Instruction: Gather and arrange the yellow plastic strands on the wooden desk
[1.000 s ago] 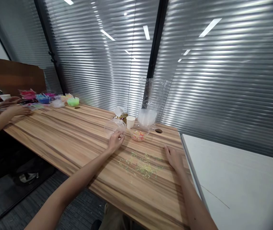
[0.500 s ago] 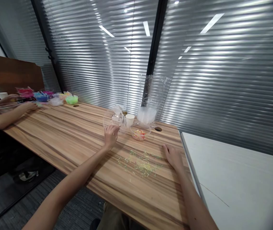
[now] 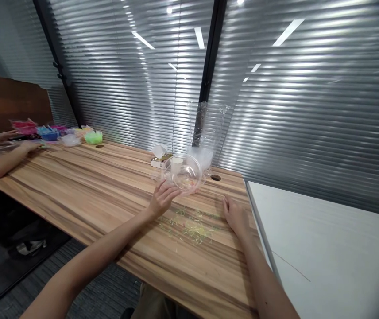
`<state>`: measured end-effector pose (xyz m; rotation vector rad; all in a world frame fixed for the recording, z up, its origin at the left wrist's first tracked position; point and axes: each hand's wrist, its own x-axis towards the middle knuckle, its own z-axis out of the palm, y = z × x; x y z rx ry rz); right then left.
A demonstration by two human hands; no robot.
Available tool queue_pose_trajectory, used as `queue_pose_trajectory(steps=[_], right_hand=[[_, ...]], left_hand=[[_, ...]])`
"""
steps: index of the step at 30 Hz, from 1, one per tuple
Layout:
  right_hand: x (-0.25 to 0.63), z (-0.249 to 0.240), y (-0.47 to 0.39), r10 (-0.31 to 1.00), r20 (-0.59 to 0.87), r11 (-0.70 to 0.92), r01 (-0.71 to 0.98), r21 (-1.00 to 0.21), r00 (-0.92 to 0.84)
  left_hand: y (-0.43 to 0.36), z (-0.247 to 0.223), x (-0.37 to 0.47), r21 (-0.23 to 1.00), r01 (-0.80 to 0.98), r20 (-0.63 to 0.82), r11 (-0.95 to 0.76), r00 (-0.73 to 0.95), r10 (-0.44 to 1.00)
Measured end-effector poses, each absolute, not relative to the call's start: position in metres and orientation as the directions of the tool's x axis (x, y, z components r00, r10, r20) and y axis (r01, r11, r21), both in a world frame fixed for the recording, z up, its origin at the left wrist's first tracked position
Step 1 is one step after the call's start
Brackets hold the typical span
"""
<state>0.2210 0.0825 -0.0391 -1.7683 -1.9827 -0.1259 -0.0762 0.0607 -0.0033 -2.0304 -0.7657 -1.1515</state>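
Observation:
My left hand (image 3: 164, 198) grips the lower left rim of a clear plastic bowl (image 3: 176, 167), which it holds up on its side. Through that bowl I see orange and red bits (image 3: 189, 182), part of the filling of a second clear bowl on the table behind it. My right hand (image 3: 236, 215) rests on the tabletop near its right edge, fingers curled, with nothing visible in them. Between my hands lie thin, loose green and yellow pieces (image 3: 196, 229), scattered over the wood.
Behind the raised bowl stand a tissue box (image 3: 157, 163), a partly hidden white paper cup (image 3: 176, 165) and a clear plastic bag (image 3: 206, 150). At the far left, another person's hands are near colourful bowls (image 3: 48, 134). A white table (image 3: 329, 239) adjoins the right side.
My left hand has carried the clear bowl rightward, so it now overlaps the bowl of coloured bits. The tissue box shows more fully. My right hand stays in nearly the same place.

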Motion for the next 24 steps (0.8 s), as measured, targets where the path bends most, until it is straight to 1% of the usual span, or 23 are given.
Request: queue_pose_trajectory(steps=[3, 5, 7, 9, 11, 15, 18, 21, 23, 24], right_hand=[[0.214, -0.035, 0.077, 0.852, 0.522, 0.199, 0.951, -0.238, -0.048], [0.209, -0.032, 0.074, 0.801, 0.595, 0.259, 0.935, -0.242, -0.068], [0.203, -0.027, 0.07, 0.751, 0.653, 0.321, 0.918, -0.233, -0.097], [0.197, -0.024, 0.067, 0.702, 0.698, 0.379, 0.904, -0.198, -0.142], [0.192, -0.021, 0.064, 0.645, 0.736, 0.434, 0.892, -0.131, -0.205], [0.182, -0.02, 0.059, 0.527, 0.777, 0.515, 0.857, 0.031, -0.345], [0.178, -0.018, 0.056, 0.463, 0.765, 0.561, 0.816, 0.138, -0.448], [0.177, -0.017, 0.056, 0.459, 0.761, 0.566, 0.811, 0.147, -0.458], [0.179, -0.018, 0.059, 0.468, 0.769, 0.544, 0.828, 0.138, -0.435], [0.181, -0.018, 0.06, 0.482, 0.776, 0.522, 0.845, 0.117, -0.406]], left_hand=[[0.055, -0.005, -0.075, -0.303, 0.684, 0.833, -0.664, 0.529, 0.165], [0.053, -0.007, -0.074, -0.285, 0.661, 0.806, -0.694, 0.557, 0.199], [0.053, -0.009, -0.073, -0.243, 0.659, 0.795, -0.712, 0.556, 0.243], [0.053, -0.009, -0.072, -0.208, 0.668, 0.787, -0.715, 0.548, 0.283], [0.054, -0.009, -0.071, -0.199, 0.678, 0.786, -0.707, 0.542, 0.298], [0.057, -0.008, -0.073, -0.172, 0.683, 0.782, -0.71, 0.533, 0.323], [0.061, -0.011, -0.076, -0.155, 0.658, 0.771, -0.737, 0.547, 0.326], [0.065, -0.013, -0.077, -0.178, 0.646, 0.799, -0.742, 0.535, 0.274], [0.067, -0.012, -0.074, -0.169, 0.682, 0.851, -0.711, 0.465, 0.244], [0.067, -0.01, -0.073, -0.145, 0.704, 0.876, -0.696, 0.418, 0.241]])
